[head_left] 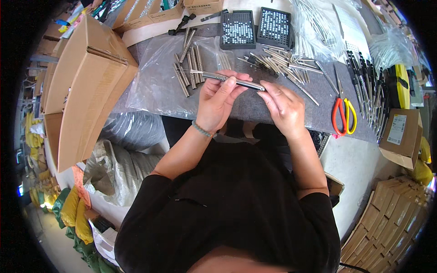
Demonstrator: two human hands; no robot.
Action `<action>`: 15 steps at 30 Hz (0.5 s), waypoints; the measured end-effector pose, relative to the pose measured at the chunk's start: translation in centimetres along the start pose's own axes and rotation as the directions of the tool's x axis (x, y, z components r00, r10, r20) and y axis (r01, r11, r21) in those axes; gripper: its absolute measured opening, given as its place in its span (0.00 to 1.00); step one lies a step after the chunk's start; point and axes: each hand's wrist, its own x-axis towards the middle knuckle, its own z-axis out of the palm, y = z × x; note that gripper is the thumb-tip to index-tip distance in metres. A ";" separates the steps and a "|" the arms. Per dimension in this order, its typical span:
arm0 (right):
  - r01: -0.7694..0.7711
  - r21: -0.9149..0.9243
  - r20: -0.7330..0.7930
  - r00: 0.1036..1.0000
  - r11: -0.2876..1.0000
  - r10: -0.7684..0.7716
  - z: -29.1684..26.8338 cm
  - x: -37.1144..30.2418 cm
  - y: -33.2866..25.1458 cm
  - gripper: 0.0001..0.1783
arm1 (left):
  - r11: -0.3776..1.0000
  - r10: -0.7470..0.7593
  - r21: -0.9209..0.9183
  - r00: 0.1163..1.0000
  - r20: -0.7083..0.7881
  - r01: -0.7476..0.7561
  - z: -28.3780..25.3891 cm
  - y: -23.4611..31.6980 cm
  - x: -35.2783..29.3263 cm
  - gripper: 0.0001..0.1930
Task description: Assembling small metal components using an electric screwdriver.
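Observation:
A slim, shiny metal tube (248, 83) lies nearly level across both hands, with thin wire-like strands reaching out past its left end. My left hand (213, 102) closes on its left half, thumb along the top. The fingertips of my right hand (287, 109) pinch its right end. Beyond my left hand, several similar metal tubes (195, 68) rest on clear plastic sheeting (152, 82). A loose heap of slender metal tubes (296, 68) spreads behind my right hand. What the tube contains is hidden.
Two black gridded trays (223, 34) of small pale pieces stand at the back. Scissors (338, 113) with red and yellow handles lie on the right, beside black-ended rods (366, 95). A large cardboard box (98, 77) borders the left. Stacked flat cardboard (387, 223) sits lower right.

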 end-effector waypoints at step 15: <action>-0.090 -0.065 0.128 0.987 0.994 0.097 0.9 -1.3 3.4 0.11 | -0.166 -0.068 0.792 0.808 0.585 -0.588 -0.4 -0.6 3.2 0.13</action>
